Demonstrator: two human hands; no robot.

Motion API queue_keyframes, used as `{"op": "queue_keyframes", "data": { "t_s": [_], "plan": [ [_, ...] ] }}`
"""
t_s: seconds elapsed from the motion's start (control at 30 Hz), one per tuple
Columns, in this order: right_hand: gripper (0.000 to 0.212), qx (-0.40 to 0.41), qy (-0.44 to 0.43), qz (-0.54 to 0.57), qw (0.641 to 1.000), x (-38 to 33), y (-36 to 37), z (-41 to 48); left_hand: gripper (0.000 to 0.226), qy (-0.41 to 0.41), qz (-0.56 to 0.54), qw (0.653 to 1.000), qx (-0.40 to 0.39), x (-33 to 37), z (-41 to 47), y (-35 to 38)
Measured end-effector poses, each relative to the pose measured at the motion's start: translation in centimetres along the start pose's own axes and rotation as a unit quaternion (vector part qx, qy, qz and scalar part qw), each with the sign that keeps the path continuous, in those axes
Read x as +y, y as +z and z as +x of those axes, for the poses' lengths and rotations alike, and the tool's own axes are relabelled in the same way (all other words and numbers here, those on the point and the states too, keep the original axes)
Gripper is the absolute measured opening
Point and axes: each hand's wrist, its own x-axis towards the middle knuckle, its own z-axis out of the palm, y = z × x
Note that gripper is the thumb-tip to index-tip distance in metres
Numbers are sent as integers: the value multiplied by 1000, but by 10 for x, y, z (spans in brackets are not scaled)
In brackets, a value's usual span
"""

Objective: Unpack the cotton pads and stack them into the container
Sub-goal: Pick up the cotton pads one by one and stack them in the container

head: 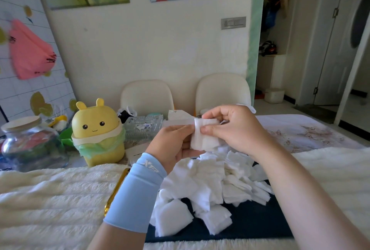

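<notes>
Your left hand (173, 143) and right hand (230, 127) both pinch a small stack of cotton pads (202, 135), held upright in the air above the table. Below it, a loose heap of pads (210, 187) lies on the dark cloth (250, 223) near the table's front edge.

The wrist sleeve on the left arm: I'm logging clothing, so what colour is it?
Light blue wrist sleeve, with pale lettering, seen in the head view.
</notes>
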Motion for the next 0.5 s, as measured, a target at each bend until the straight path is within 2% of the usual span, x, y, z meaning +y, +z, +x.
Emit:
{"op": "queue_keyframes", "data": {
  "t_s": [0.1,0.2,0.43,0.5],
  "plan": [
    [20,12,35,102,994,-1,0,1,27,-2,-40,999,2,0,1,0],
    [21,12,45,127,991,-2,-1,0,28,4,-60,998,11,-1,3,-2],
    [29,70,19,12,997,4,9,2,43,13,-41,997,-57,2,1,-6],
    [41,45,39,-11,998,7,8,2,35,34,-3,997,-73,2,-1,-9]
  ]
}}
